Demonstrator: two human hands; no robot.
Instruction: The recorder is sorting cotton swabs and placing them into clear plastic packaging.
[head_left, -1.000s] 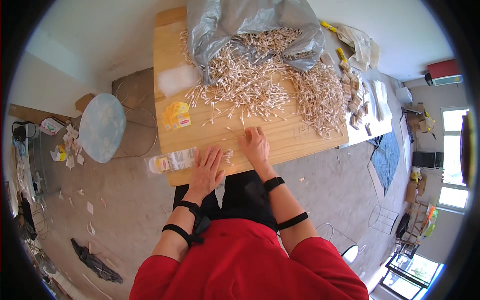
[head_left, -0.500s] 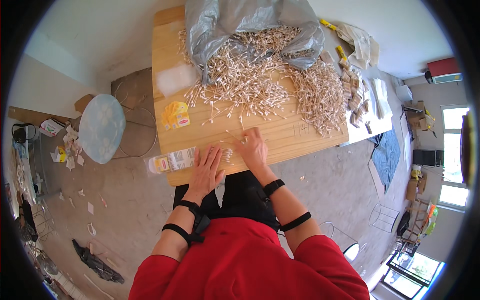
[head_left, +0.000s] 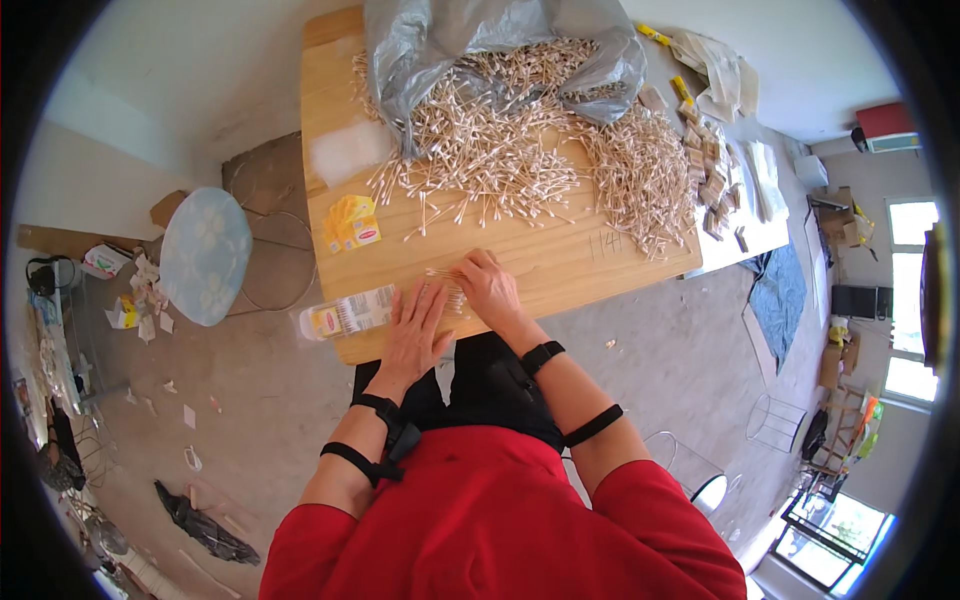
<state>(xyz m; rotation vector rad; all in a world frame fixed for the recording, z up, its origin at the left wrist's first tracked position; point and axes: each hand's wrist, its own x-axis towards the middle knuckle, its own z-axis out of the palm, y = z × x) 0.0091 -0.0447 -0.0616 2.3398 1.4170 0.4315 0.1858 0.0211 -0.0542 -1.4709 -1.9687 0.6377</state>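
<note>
My left hand (head_left: 415, 325) lies flat near the table's front edge, fingers stretched over a row of cotton swabs (head_left: 457, 299). Its fingertips reach the end of a clear plastic packet (head_left: 366, 309) with a yellow-and-white label and swabs showing inside. Close beside it, my right hand (head_left: 490, 292) bends its fingers together around the swab ends; how many swabs it grips is hidden. A large heap of loose cotton swabs (head_left: 490, 160) spreads over the wooden table (head_left: 560, 270) beyond my hands.
A grey plastic bag (head_left: 420, 60) lies open over the heap. Yellow label cards (head_left: 352, 222) and a stack of clear sleeves (head_left: 350, 153) sit at the table's left. Bundled swabs (head_left: 712, 185) rest on a white surface at right. A round blue-covered stool (head_left: 206, 256) stands left.
My right hand has moved left, bringing its fingers from the bare wood to the swabs beside my left hand. The left hand stays flat in place. The view has shifted slightly.
</note>
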